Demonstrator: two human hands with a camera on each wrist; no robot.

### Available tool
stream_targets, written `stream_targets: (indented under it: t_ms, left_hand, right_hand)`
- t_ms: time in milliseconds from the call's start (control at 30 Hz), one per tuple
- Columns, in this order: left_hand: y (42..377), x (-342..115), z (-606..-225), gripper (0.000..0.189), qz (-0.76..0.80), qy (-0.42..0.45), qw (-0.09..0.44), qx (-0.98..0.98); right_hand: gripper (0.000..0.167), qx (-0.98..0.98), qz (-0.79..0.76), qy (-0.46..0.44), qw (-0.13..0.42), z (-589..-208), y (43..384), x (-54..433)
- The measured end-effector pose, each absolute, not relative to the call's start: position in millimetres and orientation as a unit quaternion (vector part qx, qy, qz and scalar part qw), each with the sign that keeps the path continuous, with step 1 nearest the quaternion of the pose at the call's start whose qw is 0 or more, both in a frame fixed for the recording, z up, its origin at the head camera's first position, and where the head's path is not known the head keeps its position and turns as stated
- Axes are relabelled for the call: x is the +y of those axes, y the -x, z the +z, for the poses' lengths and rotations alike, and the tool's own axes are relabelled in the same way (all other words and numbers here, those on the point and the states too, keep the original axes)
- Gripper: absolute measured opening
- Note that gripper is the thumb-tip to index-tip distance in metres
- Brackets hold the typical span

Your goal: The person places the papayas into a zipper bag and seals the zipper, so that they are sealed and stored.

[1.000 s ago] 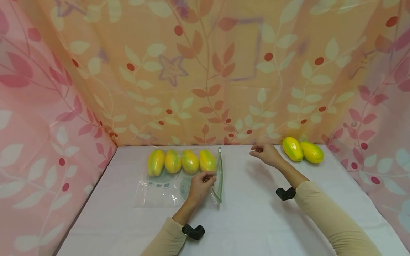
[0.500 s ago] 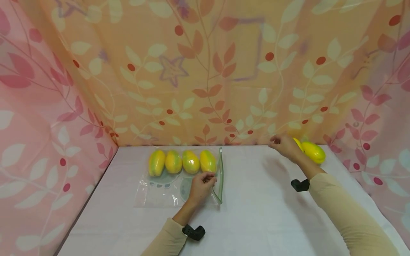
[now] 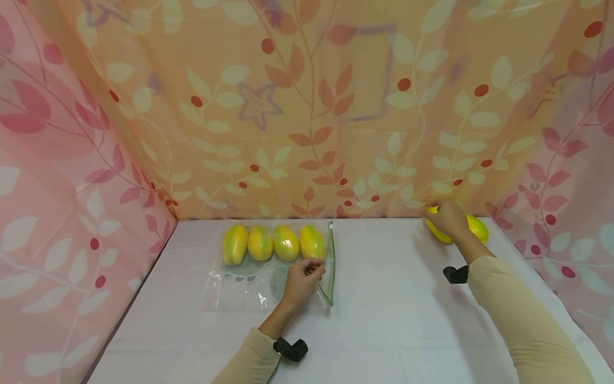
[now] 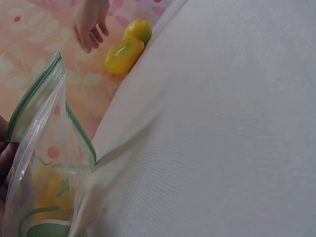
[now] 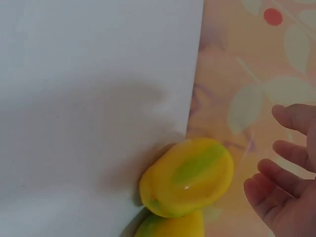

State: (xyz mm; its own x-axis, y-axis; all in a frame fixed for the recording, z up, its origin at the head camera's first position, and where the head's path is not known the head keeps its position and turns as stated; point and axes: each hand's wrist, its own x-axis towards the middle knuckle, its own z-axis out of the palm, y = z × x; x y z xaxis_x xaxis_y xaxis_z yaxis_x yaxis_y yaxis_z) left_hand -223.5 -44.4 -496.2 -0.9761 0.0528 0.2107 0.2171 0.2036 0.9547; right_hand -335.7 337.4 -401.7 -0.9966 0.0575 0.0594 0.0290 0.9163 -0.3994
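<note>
My left hand [image 3: 299,280] pinches the upper layer of a clear zip bag [image 3: 240,296] near its green-edged mouth. In the left wrist view the two green zip strips [image 4: 34,94] stand apart, so the bag's mouth gapes. Several yellow-green, papaya-like fruits [image 3: 285,242] lie in a row inside it. At the back right, my right hand [image 3: 451,220] hovers over two more such fruits, partly covering them in the head view. The right wrist view has its spread, slightly bent fingers [image 5: 286,177] to the right of the nearer fruit [image 5: 187,177], with a gap between.
A white cloth [image 3: 374,320] covers the table. Patterned curtains [image 3: 307,133] rise behind the table's back edge and at both sides. The two loose fruits lie against each other close to that back edge.
My right hand has moved right and is now over the two loose fruits. My left hand and the bag have stayed where they were.
</note>
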Motion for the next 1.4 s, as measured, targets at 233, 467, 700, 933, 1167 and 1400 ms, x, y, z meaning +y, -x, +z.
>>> stream_targets:
  t_ms: [233, 467, 700, 933, 1167, 1400]
  left_hand:
    - [221, -42, -492, 0.019, -0.617, 0.069, 0.060, -0.782]
    - [205, -41, -461, 0.017, -0.612, 0.076, 0.055, -0.785]
    - [199, -41, -453, 0.015, -0.613, 0.078, 0.057, -0.784]
    - [202, -43, -455, 0.020, -0.614, 0.081, 0.048, -0.783]
    - [202, -43, -454, 0.019, -0.611, 0.085, 0.050, -0.786]
    - [203, -43, -458, 0.019, -0.611, 0.087, 0.054, -0.785]
  right_hand:
    - [0.058, -0.979, 0.196, 0.047, 0.044, -414, 336, 341]
    - [0.059, -0.982, 0.164, 0.069, 0.057, -423, 333, 340]
    - [0.060, -0.984, 0.147, 0.066, 0.075, -435, 337, 342]
    - [0.060, -0.987, 0.128, 0.056, 0.081, -449, 339, 347]
    - [0.065, -0.990, 0.105, 0.064, 0.070, -454, 338, 350]
    - [0.064, -0.990, 0.104, 0.066, 0.074, -454, 335, 349]
